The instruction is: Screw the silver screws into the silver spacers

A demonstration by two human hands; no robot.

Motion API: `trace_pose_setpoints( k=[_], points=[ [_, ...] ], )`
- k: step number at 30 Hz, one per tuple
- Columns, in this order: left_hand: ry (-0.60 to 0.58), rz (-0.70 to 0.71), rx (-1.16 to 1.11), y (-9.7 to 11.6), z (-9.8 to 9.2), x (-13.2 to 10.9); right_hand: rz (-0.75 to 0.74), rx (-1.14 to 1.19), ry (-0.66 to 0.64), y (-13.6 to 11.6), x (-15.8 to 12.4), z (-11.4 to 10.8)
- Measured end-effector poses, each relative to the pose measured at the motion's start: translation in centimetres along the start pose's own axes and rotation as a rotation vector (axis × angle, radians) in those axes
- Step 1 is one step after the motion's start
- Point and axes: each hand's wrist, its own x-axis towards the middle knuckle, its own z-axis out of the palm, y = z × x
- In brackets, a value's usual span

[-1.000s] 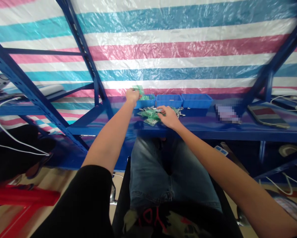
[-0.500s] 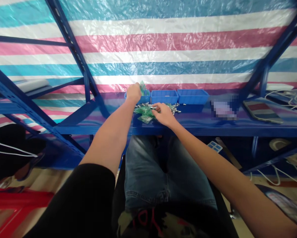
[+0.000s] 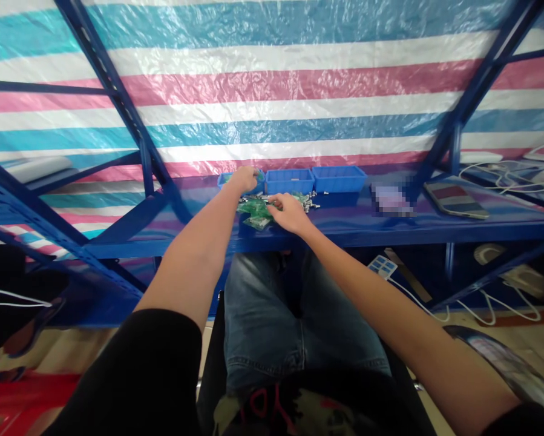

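Note:
My left hand (image 3: 245, 180) is at the left blue bin (image 3: 224, 179), its fingers curled in a pinch. Green plastic shows at its fingertips, apparently a small packet partly hidden by the hand and the bin wall. In front of the bins lies a loose pile of green plastic packets (image 3: 257, 221) and small silvery metal parts (image 3: 314, 206). My right hand (image 3: 288, 213) rests at this pile, thumb and fingers closed around a small silvery piece too small to name. Part of the pile is hidden behind that hand.
Two more blue bins, a middle bin (image 3: 290, 181) and a right bin (image 3: 339, 180), stand in the row. Farther right are a blurred-out item (image 3: 392, 200), a tablet-like device (image 3: 455, 200) and white cables (image 3: 507, 178). Blue shelf posts (image 3: 131, 115) flank the bench; a person's dark clothing (image 3: 8, 290) shows left.
My left hand has lowered the green packet from above the left bin down to it. My right hand stays at the pile. The whole view has shifted slightly.

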Motion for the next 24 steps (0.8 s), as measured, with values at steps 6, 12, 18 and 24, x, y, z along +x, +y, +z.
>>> trace_pose_setpoints(
  k=[6, 12, 18, 24],
  points=[
    [0.094, 0.031, 0.018, 0.0, -0.2, -0.3, -0.022, -0.010, 0.000, 0.1, 0.0, 0.0],
    [0.113, -0.012, 0.076, -0.1, 0.1, -0.3, -0.021, -0.029, -0.020, -0.1, 0.0, -0.1],
    [0.065, 0.140, 0.105, 0.8, -0.5, -1.3, 0.102, -0.141, 0.044, -0.1, -0.4, -0.3],
    [0.090, 0.315, 0.089, 1.7, -0.3, -7.0, 0.138, -0.215, 0.028, -0.1, -0.9, 0.1]
  ],
)
